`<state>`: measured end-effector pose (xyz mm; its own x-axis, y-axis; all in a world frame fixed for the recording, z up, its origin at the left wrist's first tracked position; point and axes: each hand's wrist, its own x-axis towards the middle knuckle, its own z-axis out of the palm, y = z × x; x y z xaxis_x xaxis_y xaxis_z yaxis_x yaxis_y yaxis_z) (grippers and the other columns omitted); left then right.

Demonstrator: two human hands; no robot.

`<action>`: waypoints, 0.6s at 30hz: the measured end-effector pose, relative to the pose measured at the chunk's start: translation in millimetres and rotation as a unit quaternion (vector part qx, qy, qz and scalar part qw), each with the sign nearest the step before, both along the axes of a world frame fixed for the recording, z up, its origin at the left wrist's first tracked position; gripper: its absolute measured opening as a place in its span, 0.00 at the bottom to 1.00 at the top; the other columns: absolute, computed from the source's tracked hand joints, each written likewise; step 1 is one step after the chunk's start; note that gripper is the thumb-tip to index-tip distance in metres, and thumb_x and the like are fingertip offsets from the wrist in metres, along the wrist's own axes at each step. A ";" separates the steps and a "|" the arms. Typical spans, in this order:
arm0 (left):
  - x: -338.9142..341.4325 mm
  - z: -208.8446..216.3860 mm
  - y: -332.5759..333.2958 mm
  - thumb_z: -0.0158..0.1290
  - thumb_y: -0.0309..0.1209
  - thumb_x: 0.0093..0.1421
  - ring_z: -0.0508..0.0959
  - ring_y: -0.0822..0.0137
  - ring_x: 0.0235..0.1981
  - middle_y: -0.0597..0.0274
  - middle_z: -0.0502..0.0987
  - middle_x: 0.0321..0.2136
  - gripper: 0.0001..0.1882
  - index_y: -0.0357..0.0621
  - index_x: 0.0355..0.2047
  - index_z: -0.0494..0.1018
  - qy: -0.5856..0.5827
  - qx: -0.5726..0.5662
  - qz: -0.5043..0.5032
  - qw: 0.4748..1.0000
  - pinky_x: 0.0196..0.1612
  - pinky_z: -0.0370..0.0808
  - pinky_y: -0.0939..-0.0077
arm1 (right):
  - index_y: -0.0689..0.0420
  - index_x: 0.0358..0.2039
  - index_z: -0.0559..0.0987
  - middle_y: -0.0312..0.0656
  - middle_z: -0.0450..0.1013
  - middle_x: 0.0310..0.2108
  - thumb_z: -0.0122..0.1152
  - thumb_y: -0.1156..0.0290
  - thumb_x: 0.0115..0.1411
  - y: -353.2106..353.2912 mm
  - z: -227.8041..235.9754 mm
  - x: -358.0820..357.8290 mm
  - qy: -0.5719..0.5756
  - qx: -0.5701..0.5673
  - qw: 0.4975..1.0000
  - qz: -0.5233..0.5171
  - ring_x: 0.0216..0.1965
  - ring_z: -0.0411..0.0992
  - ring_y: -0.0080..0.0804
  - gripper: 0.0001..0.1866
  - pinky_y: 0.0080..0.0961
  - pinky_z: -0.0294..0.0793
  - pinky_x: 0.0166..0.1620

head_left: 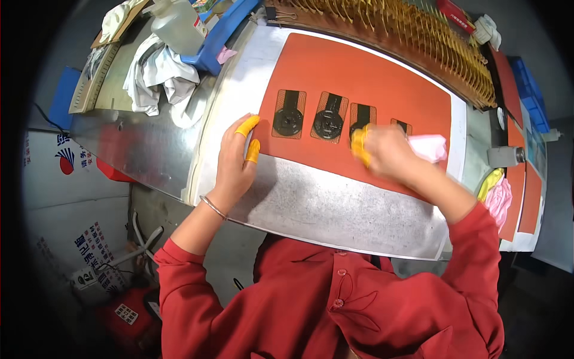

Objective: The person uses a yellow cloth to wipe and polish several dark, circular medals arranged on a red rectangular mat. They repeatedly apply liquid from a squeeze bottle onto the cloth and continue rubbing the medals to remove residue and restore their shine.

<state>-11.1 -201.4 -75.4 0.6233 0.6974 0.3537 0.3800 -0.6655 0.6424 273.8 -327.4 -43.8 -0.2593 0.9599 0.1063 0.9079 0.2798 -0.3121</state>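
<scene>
On an orange mat (353,66) lie thin rectangular brown-edged pieces in a row, each dark in the middle. The first piece (289,119) and second piece (328,122) show a black disc with a black strip above it. My right hand (385,149), with yellow finger cots, is curled over the lower part of the third piece (363,112). A pink cloth (429,147) sticks out from under that hand. Partly behind the hand is a fourth piece (402,124). My left hand (236,155), also in yellow finger cots, rests at the mat's left edge, fingers apart and holding nothing.
A rack of many yellowish curved strips (394,33) runs along the back. At the back left are a blue bin (222,39), a clear plastic bottle (178,27) and white rags (161,75). On the right stand a grey bottle (505,157) and a crumpled pink cloth (499,200).
</scene>
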 end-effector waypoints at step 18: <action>1.6 7.9 -2.1 0.45 0.12 0.51 0.64 0.51 0.55 0.49 0.65 0.53 0.25 0.38 0.52 0.65 -0.008 -0.053 0.007 0.999 0.57 0.61 0.65 | 0.58 0.29 0.73 0.40 0.70 0.20 0.65 0.77 0.46 -128.6 -27.8 -11.3 0.123 0.161 0.957 -0.209 0.17 0.67 0.35 0.09 0.27 0.64 0.21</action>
<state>-9.5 -203.5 -67.4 0.6080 0.7404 0.2868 0.3789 -0.5880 0.7147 262.5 -456.0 -71.5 0.2115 0.8814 0.4225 0.8718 0.0253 -0.4892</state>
